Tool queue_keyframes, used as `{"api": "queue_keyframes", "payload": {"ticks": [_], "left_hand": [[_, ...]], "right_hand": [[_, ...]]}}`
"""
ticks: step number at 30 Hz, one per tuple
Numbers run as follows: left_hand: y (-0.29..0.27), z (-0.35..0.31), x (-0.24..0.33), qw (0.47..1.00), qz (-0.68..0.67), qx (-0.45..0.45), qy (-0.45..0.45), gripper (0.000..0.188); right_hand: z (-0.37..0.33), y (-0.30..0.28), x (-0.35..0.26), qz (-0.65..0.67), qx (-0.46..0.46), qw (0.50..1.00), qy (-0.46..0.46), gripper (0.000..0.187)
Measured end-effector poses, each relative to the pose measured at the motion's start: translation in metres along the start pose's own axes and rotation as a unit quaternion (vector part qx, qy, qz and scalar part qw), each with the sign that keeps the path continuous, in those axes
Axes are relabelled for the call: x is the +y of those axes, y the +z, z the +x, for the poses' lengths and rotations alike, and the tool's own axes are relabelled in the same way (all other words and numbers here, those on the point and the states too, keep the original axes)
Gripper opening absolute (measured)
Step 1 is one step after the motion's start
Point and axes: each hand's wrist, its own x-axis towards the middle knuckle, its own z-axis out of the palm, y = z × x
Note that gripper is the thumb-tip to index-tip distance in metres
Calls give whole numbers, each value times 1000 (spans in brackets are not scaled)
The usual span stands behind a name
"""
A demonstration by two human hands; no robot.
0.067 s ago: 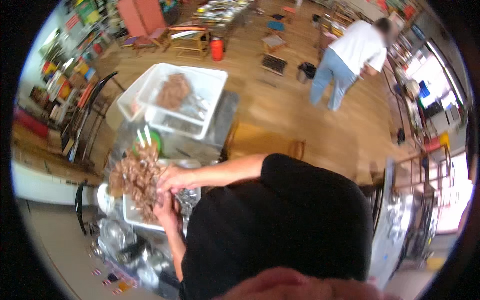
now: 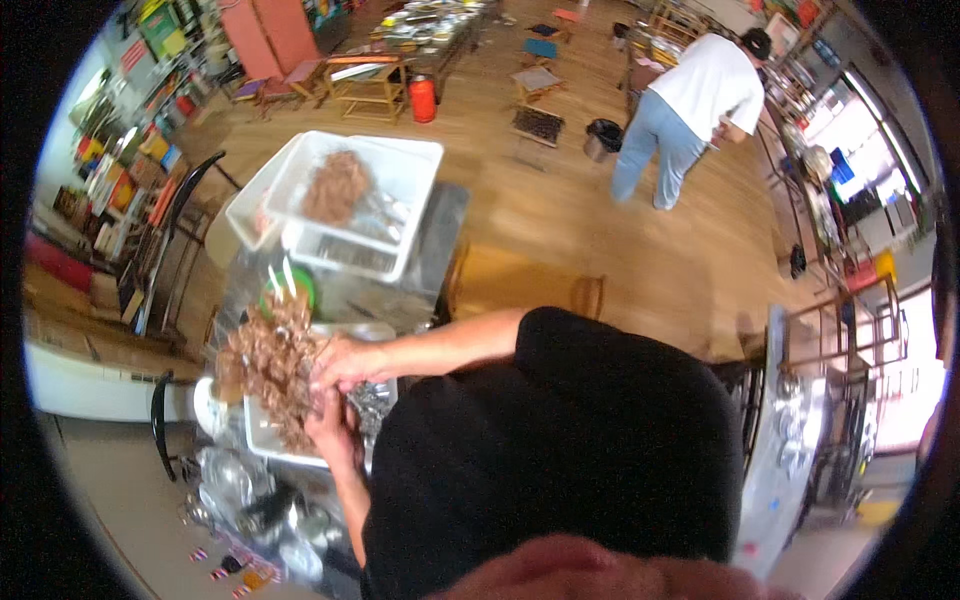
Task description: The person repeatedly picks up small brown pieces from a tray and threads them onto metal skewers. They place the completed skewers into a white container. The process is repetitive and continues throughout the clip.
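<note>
A bulky bunch of brown, crinkled, leaf-like pieces (image 2: 265, 362) spreads over a white plastic tray (image 2: 262, 440) on the table. My right hand (image 2: 345, 362) reaches in from above, its fingers closed at the bunch's near side. Just below it, my left hand (image 2: 333, 425) is closed on the same side of the bunch. The two hands nearly touch, and what lies between the fingers is partly hidden. Shiny, silvery pieces (image 2: 372, 405) lie in the tray beside my hands. Behind the bunch stands a green round container (image 2: 305, 287) with white sticks showing.
White bins (image 2: 425, 190) stand at the table's far end, one holding a brown heap (image 2: 336, 187). Clear plastic items (image 2: 235, 477) crowd the near left. A wooden bench (image 2: 520, 283) adjoins the table. A person in a white shirt (image 2: 707, 85) bends over at the back right.
The whole view has shifted slightly, and the background is sharper. Both hands keep their place at the brown bunch with hardly any movement.
</note>
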Motion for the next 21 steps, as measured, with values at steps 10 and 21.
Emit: {"api": "queue_keyframes", "payload": {"ticks": [10,21], "left_hand": [[18,13,-7,997,21,-73,25,24],[1,-8,-6,999,10,-31,40,26]], "right_hand": [[-36,-18,-30,-1,58,998,15,9],[-19,-8,1,1,12,1000,9,17]]}}
